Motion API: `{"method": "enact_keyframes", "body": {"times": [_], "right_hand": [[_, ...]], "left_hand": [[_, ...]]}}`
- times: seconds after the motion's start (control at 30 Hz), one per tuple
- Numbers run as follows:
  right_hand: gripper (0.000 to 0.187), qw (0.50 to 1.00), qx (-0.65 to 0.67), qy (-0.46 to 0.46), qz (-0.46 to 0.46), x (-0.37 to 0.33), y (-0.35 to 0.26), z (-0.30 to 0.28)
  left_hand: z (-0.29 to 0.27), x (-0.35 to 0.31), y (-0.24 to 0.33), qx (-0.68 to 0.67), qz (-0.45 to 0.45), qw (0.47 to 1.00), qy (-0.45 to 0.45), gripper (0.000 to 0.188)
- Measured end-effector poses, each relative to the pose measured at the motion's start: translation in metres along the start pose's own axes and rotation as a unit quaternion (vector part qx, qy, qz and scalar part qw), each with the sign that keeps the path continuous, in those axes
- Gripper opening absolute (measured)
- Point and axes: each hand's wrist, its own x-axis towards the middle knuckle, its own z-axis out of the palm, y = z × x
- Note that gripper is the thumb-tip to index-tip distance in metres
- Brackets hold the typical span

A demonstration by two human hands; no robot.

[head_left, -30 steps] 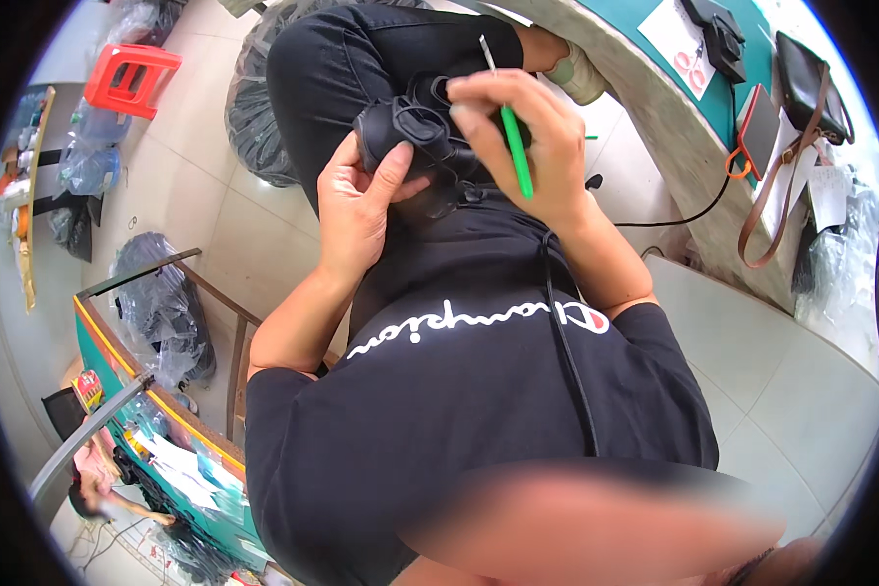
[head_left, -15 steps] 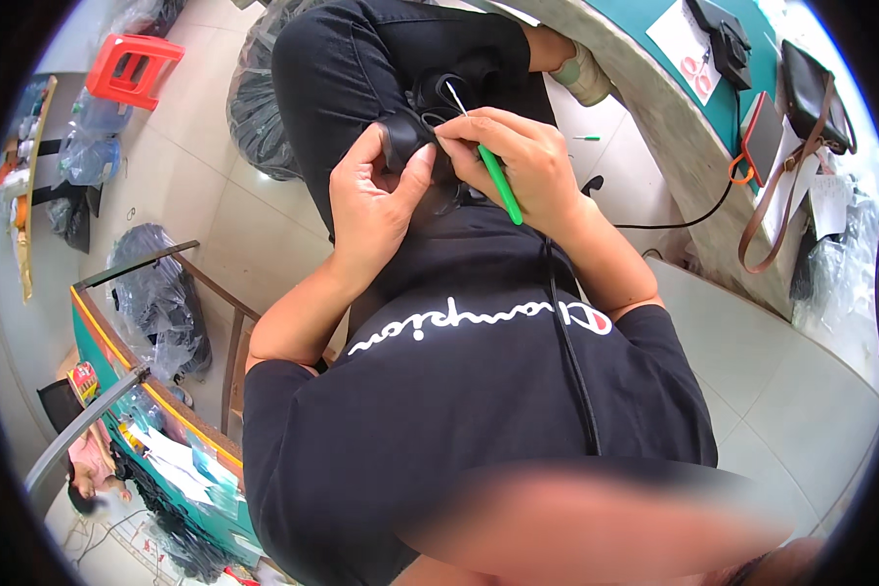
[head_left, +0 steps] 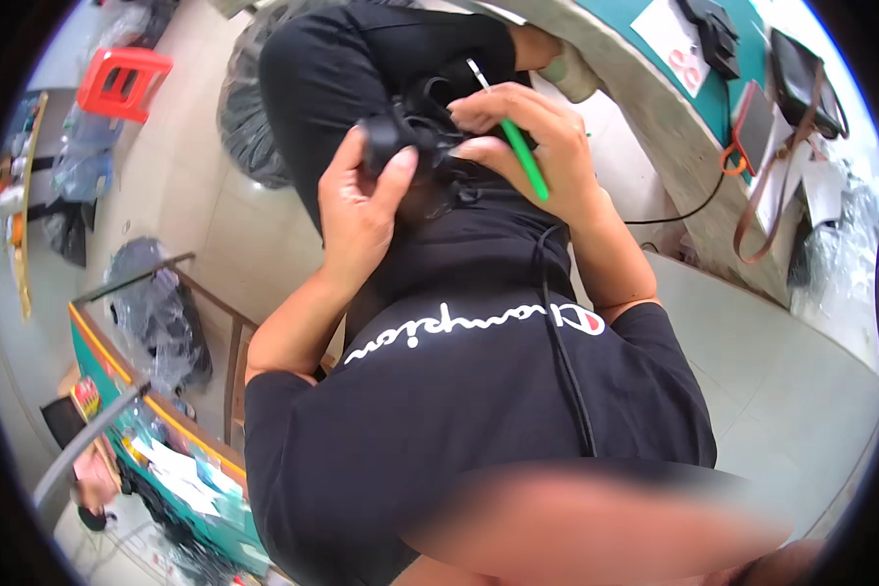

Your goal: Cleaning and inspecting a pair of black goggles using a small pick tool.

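Note:
My left hand (head_left: pixel 359 200) is closed round a soft-looking black piece (head_left: pixel 389 135), thumb on the near side, above my lap. Thin black loops and straps spread from it over my dark trousers; its exact kind cannot be told. To its right, my right hand (head_left: pixel 547 146) grips a slim tool with a green handle (head_left: pixel 524 161). The tool's narrow pale metal shaft points away from me, past the fingers, and its tip is apart from the piece in my left hand. My right thumb and fingertips are close to the black straps, contact unclear.
A green-topped table (head_left: pixel 610 15) at the far right bears scissors with pink handles (head_left: pixel 686 68), a black case and a brown-strapped bag (head_left: pixel 806 88). A red stool (head_left: pixel 125 83) stands far left. Near left is a green bench (head_left: pixel 93 366); a person is beyond it.
My right hand has shifted slightly right with the tool, whose shaft has drawn away from the black piece. My left hand has moved a little left and turned the piece.

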Motion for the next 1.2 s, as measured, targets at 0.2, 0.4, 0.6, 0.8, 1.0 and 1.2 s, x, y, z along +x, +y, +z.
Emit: {"method": "enact_keyframes", "body": {"times": [0.2, 0.4, 0.6, 0.8, 1.0, 1.2], "right_hand": [[0.037, 0.868, -0.445, 0.217, 0.045, -0.018, 0.093, -0.122], [0.044, 0.770, -0.526, 0.101, 0.346, -0.013, 0.143, -0.195], [0.047, 0.739, -0.580, 0.001, 0.342, -0.003, 0.175, -0.219], [0.033, 0.869, -0.416, 0.084, 0.253, -0.007, 0.074, -0.152], [0.030, 0.988, 0.011, -0.085, 0.132, -0.040, -0.013, -0.040], [0.034, 0.982, 0.007, -0.070, 0.177, -0.050, -0.009, -0.017]], "left_hand": [[-0.004, -0.002, 0.003, -0.001, 0.005, 0.999, 0.048, 0.005], [0.009, 0.004, -0.002, 0.160, 0.105, 0.981, -0.006, 0.009], [0.035, 0.015, -0.012, 0.113, 0.128, 0.985, 0.015, 0.021], [0.032, 0.024, -0.026, 0.094, 0.153, 0.983, 0.039, 0.026], [0.030, 0.023, -0.021, 0.082, 0.143, 0.984, 0.065, 0.026], [0.030, 0.024, -0.020, 0.074, 0.132, 0.986, 0.071, 0.025]]}}
